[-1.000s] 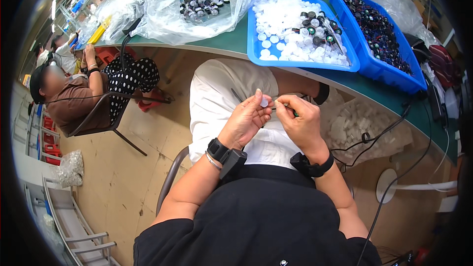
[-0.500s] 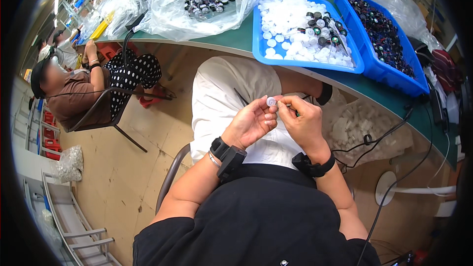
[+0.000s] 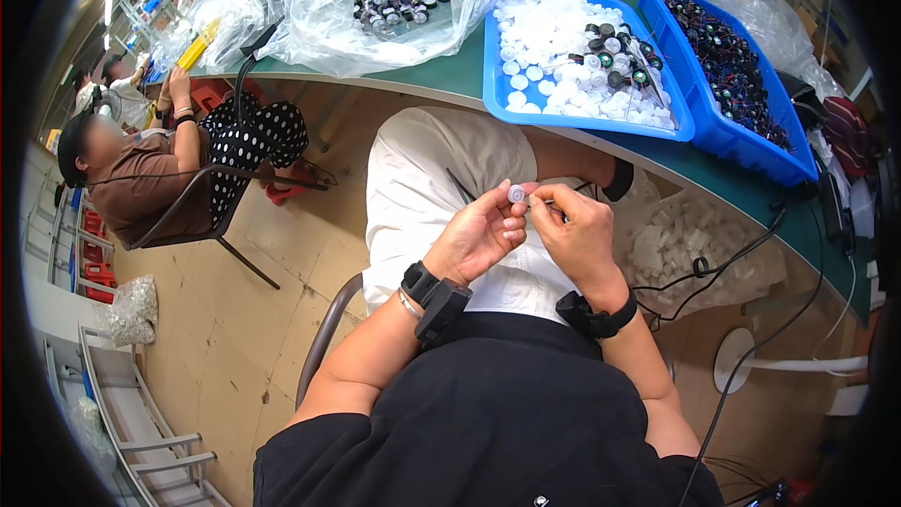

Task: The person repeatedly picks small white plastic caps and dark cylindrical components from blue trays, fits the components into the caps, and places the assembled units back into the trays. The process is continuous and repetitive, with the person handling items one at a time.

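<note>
Above my lap, my left hand (image 3: 481, 239) pinches a small round white plastic cap (image 3: 516, 193) between thumb and fingertips, its ringed face showing. My right hand (image 3: 580, 230) meets it from the right, thumb and forefinger pressed together at the cap's edge. Something small and dark shows under the right fingers, too small to name. On the table in front, a shallow blue tray (image 3: 601, 130) holds a heap of similar white caps (image 3: 535, 28), with several black round parts (image 3: 610, 52) and a pair of tweezers (image 3: 653, 84) on top.
A deeper blue bin (image 3: 751, 152) of dark wired parts stands right of the tray. A clear bag (image 3: 319, 23) with black-and-white round pieces lies left. Black cables (image 3: 723, 268) hang at my right, above a bag of white pieces (image 3: 690, 249). A person (image 3: 155, 169) sits at left.
My hands stay in nearly the same place, the cap still in my left; my right fingers have shifted slightly. The person at left has moved their hands near a yellow object.
</note>
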